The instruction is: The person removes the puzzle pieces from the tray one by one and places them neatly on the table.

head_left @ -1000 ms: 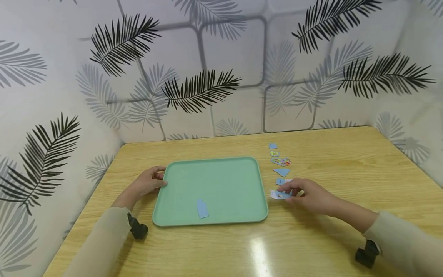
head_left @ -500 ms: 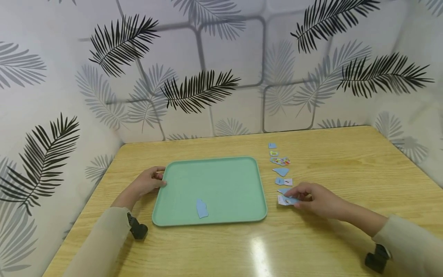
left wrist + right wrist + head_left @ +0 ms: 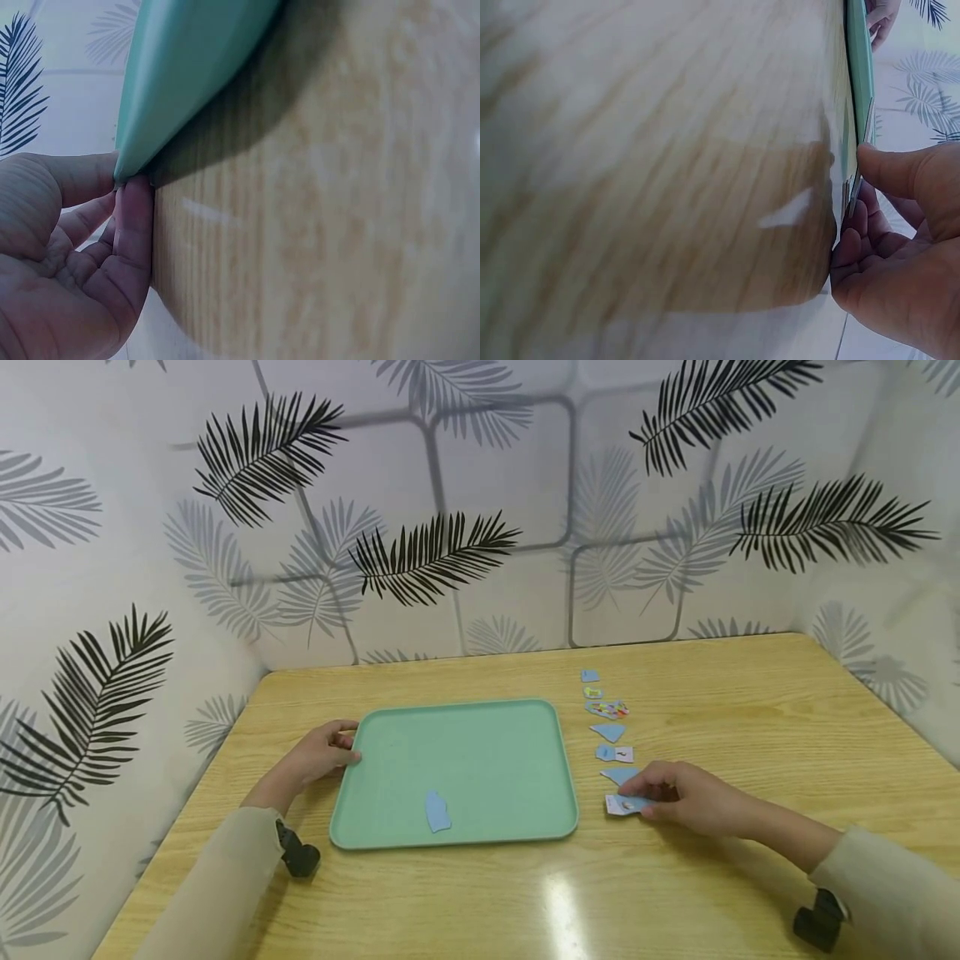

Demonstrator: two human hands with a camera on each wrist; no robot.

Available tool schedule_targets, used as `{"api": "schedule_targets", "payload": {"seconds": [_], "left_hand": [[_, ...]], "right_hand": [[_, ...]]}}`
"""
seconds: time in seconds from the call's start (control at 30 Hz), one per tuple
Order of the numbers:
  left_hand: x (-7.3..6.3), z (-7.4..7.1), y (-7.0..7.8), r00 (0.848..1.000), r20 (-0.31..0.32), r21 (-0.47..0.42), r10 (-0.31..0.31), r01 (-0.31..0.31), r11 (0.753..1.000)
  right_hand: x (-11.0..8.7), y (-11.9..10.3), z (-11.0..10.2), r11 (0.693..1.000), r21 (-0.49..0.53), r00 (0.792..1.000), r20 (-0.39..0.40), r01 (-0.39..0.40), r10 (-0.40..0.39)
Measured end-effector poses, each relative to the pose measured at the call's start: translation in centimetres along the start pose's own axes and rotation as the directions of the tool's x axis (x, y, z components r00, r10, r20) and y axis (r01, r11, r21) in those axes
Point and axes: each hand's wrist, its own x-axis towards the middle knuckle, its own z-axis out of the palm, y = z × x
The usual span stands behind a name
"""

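Note:
A pale green tray (image 3: 487, 760) lies on the wooden table, and my left hand (image 3: 321, 754) pinches its left rim between thumb and fingers. Inside the tray, near its front, is one light blue puzzle piece (image 3: 437, 812). To the right of the tray, my right hand (image 3: 693, 799) pinches another puzzle piece (image 3: 624, 805), blue with a white end and a small printed picture. The right wrist view shows this held piece (image 3: 867, 129) edge-on between thumb and fingers. Just behind it lies a plain blue puzzle piece (image 3: 618, 775), partly covered by my fingers.
Several more puzzle pieces form a column beyond my right hand: a blue and white one (image 3: 615, 753), a blue triangular one (image 3: 608, 732), a multicoloured one (image 3: 607, 709) and smaller ones farther back. A leaf-patterned wall (image 3: 517, 610) borders the table (image 3: 750, 710) behind.
My right hand has drawn the held puzzle piece toward me and slightly right, uncovering the blue and white piece and part of the plain blue one. The left hand and tray stay put.

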Motion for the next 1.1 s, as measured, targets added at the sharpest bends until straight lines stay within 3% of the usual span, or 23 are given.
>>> {"api": "schedule_targets", "payload": {"seconds": [1.1], "left_hand": [[0.26,0.07,-0.45,1.0,-0.005,-0.011,0.007,-0.007,1.0]], "right_hand": [[-0.16,-0.11,0.24,0.999,-0.037,1.0,-0.022,0.016,-0.016]]}}
